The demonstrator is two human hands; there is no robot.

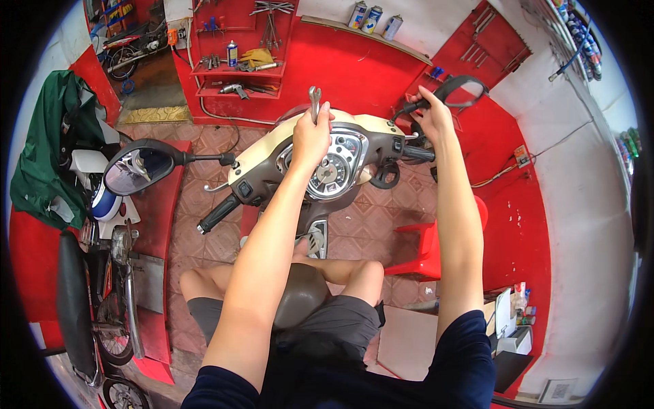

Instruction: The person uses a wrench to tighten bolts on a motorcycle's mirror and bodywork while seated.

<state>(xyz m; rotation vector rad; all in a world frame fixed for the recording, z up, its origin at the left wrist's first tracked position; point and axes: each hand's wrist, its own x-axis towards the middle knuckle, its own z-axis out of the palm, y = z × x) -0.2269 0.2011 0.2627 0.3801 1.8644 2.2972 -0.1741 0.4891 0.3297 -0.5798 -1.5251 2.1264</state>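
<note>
I sit astride a cream and brown scooter [255,153] with a round instrument cluster [332,174] in the middle of its handlebar. My left hand [311,142] is closed around a metal wrench [315,99], its open jaw pointing up above the cluster. At the right side of the handlebar, my right hand [434,119] grips the black right mirror [466,93] by its stem, the fingers partly hiding that stem. The left mirror [139,167] sticks out on its stalk above the left handlebar grip [218,213], with neither hand on it.
Red wall shelves [238,71] ahead carry tools, gloves and a spray can. More spray cans [372,19] stand on a ledge. A red plastic chair [428,249] is at the right. Along the left stand a motorcycle [78,300] and a green cover [48,157].
</note>
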